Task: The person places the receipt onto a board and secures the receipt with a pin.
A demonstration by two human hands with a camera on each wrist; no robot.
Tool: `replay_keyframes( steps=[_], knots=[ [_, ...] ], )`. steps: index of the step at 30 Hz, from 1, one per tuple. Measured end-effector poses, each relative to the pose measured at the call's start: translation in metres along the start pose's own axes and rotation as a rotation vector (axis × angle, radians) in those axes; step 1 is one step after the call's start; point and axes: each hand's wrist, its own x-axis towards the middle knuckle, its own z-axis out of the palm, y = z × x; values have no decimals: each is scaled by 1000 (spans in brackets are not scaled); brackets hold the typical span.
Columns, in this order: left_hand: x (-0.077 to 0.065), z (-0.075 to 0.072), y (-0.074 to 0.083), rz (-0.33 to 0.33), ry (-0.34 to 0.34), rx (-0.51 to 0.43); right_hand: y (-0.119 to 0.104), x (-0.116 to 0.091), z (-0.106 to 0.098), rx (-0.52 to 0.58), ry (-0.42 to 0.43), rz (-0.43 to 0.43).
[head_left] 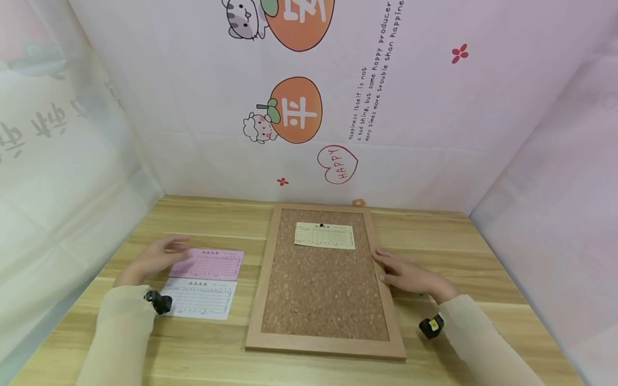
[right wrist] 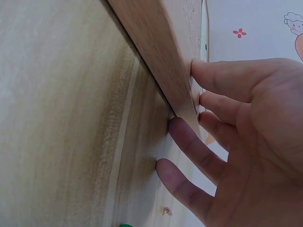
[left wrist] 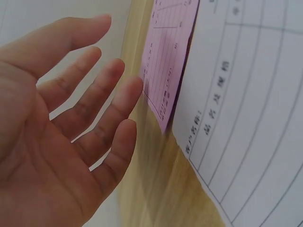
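Observation:
A wood-framed cork board (head_left: 330, 289) lies on the table, with a pale yellow printed form (head_left: 324, 237) held near its top by a black pushpin (head_left: 321, 225). Left of the board, a pink printed form (head_left: 212, 262) lies just above a white one (head_left: 200, 300). Over the pink form's left end is my left hand (head_left: 161, 258), its fingers loosely bent and holding nothing; the left wrist view shows the palm and spread fingers (left wrist: 102, 101). At the board's right side, my right hand (head_left: 410, 274) touches the wooden frame (right wrist: 158, 52) with its thumb and extended fingers.
The wood-grain table (head_left: 449, 241) meets a printed white cloth (head_left: 410, 177) at the back, and cloth walls stand on both sides. Part of a small green item (right wrist: 125, 225) and a tiny clear piece (right wrist: 167, 211) show near my right hand.

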Motion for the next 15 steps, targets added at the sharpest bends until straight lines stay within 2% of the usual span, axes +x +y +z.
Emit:
replay_keyframes(
  steps=[9,15],
  knots=[
    [-5,-1,-3,-28,13,-9,-1,1,-1,4,1,-6],
    [-7,-1,-1,-71,9,1,0,1,-1,-5,3,-7]
  ],
)
